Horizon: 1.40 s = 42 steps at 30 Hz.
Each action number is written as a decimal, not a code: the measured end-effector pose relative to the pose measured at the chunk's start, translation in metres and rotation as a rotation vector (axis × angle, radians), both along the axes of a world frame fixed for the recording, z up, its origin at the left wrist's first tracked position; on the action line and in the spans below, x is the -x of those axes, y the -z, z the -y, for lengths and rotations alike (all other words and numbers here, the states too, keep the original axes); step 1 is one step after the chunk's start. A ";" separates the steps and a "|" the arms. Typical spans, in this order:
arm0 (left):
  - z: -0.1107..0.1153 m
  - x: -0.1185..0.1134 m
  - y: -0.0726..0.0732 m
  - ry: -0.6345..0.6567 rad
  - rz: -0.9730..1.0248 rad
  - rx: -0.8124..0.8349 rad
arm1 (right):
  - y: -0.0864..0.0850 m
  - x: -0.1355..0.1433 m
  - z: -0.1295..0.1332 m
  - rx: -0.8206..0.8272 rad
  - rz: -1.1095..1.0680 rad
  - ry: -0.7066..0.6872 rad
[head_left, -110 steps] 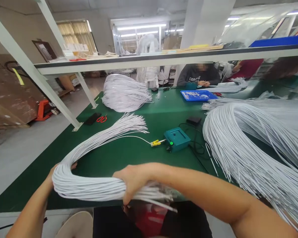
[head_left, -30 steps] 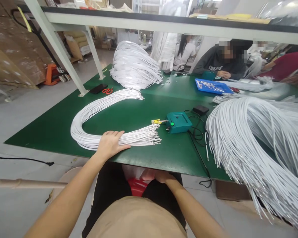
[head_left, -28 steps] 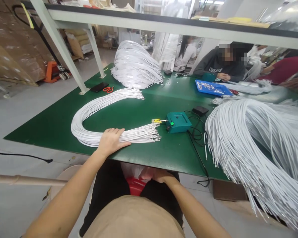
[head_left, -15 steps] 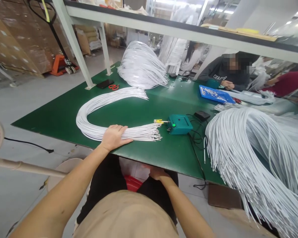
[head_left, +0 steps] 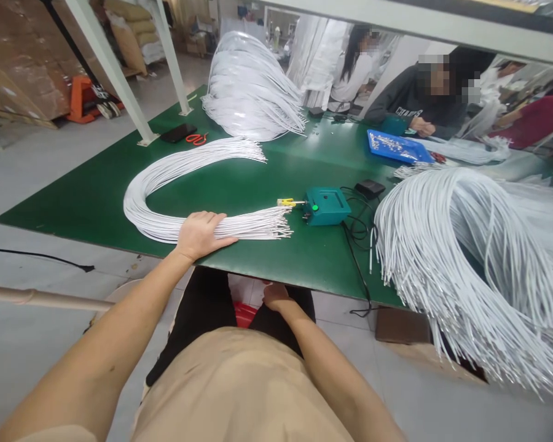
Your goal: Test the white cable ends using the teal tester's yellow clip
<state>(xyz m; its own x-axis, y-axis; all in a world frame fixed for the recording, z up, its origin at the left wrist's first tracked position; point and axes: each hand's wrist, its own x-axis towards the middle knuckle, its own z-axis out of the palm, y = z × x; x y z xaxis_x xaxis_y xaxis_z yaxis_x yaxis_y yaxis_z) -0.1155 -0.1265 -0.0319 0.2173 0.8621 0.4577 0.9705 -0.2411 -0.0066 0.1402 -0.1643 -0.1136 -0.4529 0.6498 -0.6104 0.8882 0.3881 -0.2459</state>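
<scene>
A C-shaped bundle of white cables [head_left: 141, 205] lies on the green tabletop [head_left: 203, 181]. My left hand [head_left: 200, 234] lies across its near arm, fingers over the far side and thumb stretched along the near side. Just right of the cable ends stands a small teal machine [head_left: 327, 205] with a green button and a yellow-and-white piece [head_left: 286, 202] on its shaft. Below the table's front edge, my right hand [head_left: 276, 298] is low over my lap. Its fingers are mostly hidden, so I cannot make out whether it holds anything.
A large heap of white cables [head_left: 410, 239] overhangs the table's right edge. Another cable pile [head_left: 249, 86] lies at the back, near red-handled scissors [head_left: 196, 139] and a black phone [head_left: 179, 133]. A blue tray [head_left: 399, 147] of small parts sits before a co-worker [head_left: 424, 101]. Black cords [head_left: 357, 264] trail down.
The view has shifted, so the table and its contents appear higher and slightly further left. My left hand stays on the cable bundle. More of my right hand shows below the table edge.
</scene>
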 end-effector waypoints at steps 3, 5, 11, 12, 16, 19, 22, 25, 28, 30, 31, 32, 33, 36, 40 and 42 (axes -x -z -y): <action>0.000 0.000 0.001 0.001 -0.010 -0.013 | -0.028 0.001 0.015 0.105 -0.055 -0.086; 0.000 0.000 0.001 0.000 -0.019 -0.015 | -0.060 -0.004 0.017 0.180 -0.158 -0.161; 0.001 -0.003 -0.001 -0.002 -0.059 -0.027 | -0.169 -0.048 -0.053 -0.042 -0.818 -0.090; 0.001 -0.003 -0.002 -0.003 -0.066 -0.024 | -0.178 -0.057 -0.073 -0.230 -0.790 0.014; 0.000 -0.007 -0.005 -0.015 -0.092 0.009 | -0.179 -0.090 -0.148 -0.659 -0.329 0.097; -0.003 -0.008 -0.007 -0.051 -0.100 0.051 | -0.169 -0.107 -0.182 -0.569 -0.086 0.094; -0.005 -0.010 -0.010 -0.097 -0.116 0.094 | -0.163 -0.119 -0.200 -0.590 -0.062 0.054; -0.004 -0.014 -0.013 -0.121 -0.131 0.147 | -0.158 -0.130 -0.209 -0.609 -0.114 0.015; -0.002 -0.017 -0.016 -0.148 -0.126 0.173 | -0.154 -0.141 -0.213 -0.698 -0.216 -0.041; -0.006 -0.018 -0.017 -0.166 -0.132 0.177 | -0.152 -0.149 -0.213 -0.752 -0.283 -0.020; -0.009 -0.019 -0.017 -0.175 -0.141 0.178 | -0.151 -0.154 -0.212 -0.764 -0.313 0.011; -0.014 -0.020 -0.017 -0.186 -0.150 0.179 | -0.150 -0.159 -0.211 -0.769 -0.341 0.053; -0.020 -0.022 -0.017 -0.201 -0.155 0.180 | -0.150 -0.165 -0.210 -0.768 -0.363 0.101; -0.045 -0.033 -0.017 -0.257 -0.146 0.171 | -0.148 -0.180 -0.203 -0.736 -0.404 0.192; -0.086 -0.057 -0.020 -0.314 -0.089 0.180 | -0.150 -0.184 -0.188 -0.699 -0.405 0.128; -0.104 -0.067 -0.022 -0.328 -0.051 0.206 | -0.154 -0.177 -0.180 -0.676 -0.422 0.067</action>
<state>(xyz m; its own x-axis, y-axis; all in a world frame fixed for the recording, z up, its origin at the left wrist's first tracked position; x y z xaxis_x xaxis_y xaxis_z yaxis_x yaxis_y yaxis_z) -0.0480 -0.0224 -0.0098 -0.0667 0.9624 0.2634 0.9959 0.0803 -0.0410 0.3167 0.0156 0.0401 -0.5047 0.8520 0.1395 0.7993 0.5222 -0.2974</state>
